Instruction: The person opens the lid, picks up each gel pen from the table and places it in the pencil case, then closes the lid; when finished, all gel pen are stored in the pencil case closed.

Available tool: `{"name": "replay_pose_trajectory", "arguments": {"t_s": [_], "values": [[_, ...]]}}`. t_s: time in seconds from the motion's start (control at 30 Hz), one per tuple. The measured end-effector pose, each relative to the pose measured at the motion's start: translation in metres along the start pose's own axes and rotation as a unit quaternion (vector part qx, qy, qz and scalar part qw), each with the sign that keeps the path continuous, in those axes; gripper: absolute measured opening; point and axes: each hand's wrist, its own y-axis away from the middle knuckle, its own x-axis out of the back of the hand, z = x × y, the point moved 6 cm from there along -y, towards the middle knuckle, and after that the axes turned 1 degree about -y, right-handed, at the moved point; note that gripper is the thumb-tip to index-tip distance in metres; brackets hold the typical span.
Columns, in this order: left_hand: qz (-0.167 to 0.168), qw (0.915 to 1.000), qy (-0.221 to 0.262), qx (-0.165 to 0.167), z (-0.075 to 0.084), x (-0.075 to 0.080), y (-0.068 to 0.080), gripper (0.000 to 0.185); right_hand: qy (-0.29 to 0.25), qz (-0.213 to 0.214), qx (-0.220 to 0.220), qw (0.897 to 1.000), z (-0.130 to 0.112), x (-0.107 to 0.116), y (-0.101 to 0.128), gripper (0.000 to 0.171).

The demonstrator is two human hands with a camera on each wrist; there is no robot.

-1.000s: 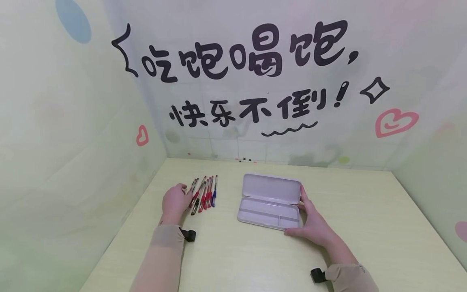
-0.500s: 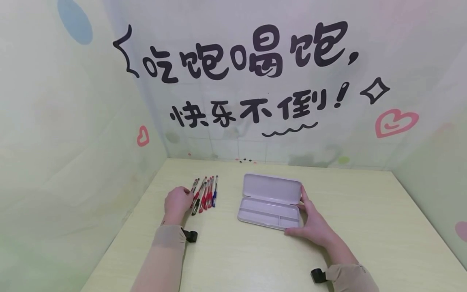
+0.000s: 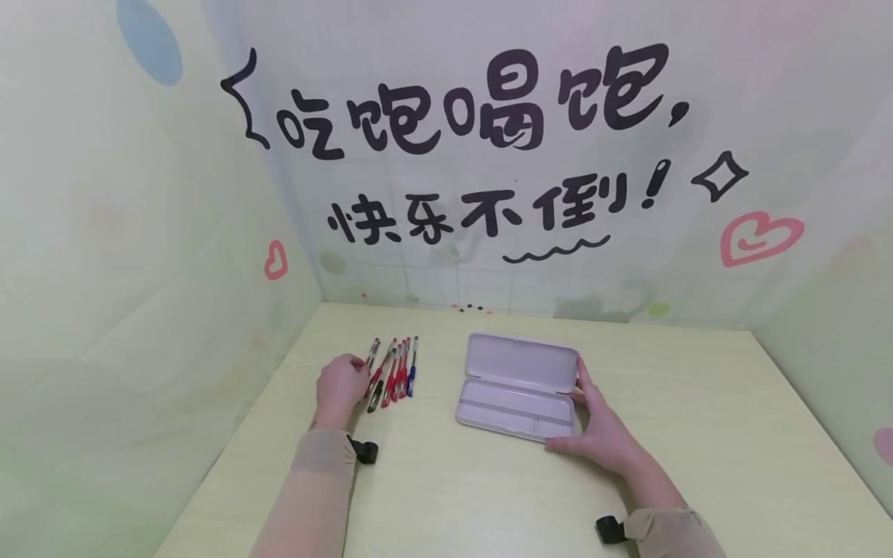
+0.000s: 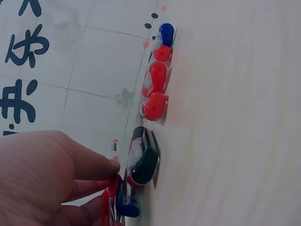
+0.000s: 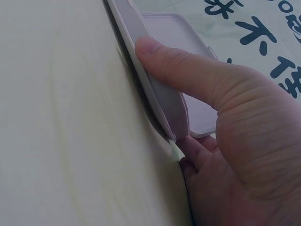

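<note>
My left hand [image 3: 339, 389] is at the left end of a row of gel pens [image 3: 399, 376]. In the left wrist view its thumb and fingers pinch a red pen [image 4: 109, 202], which stands beside a blue-capped pen [image 4: 129, 208]. Farther along the row come a black-capped pen [image 4: 146, 162], several red-capped pens and a blue one. My right hand [image 3: 600, 434] grips the right end of a pale purple pencil case [image 3: 519, 363], thumb on the front edge and fingers round the back. The case lies with its lid raised, showing bare compartments.
The light wood table [image 3: 446, 488] meets a printed cloth wall [image 3: 432, 271] at the back, with more cloth at both sides. A small black wrist camera [image 3: 366, 451] sits on the left sleeve, another [image 3: 610, 530] by the right.
My left hand has shifted slightly right, and its fingers have drawn together at the leftmost pens. The right hand and the pencil case stay in place.
</note>
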Motion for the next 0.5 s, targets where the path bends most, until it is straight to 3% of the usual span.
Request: {"name": "replay_pose_trajectory", "arguments": {"t_s": [0.27, 0.5], "values": [[0.061, 0.9970, 0.019, -0.044, 0.021, 0.005, 0.007, 0.027, -0.002, -0.004, 0.003, 1.000, -0.001, -0.001, -0.001, 0.160], [0.097, 0.9832, 0.030, -0.151, 0.069, 0.005, 0.024, 0.020, -0.002, -0.003, 0.005, 1.000, -0.002, 0.000, 0.000, 0.160]]}}
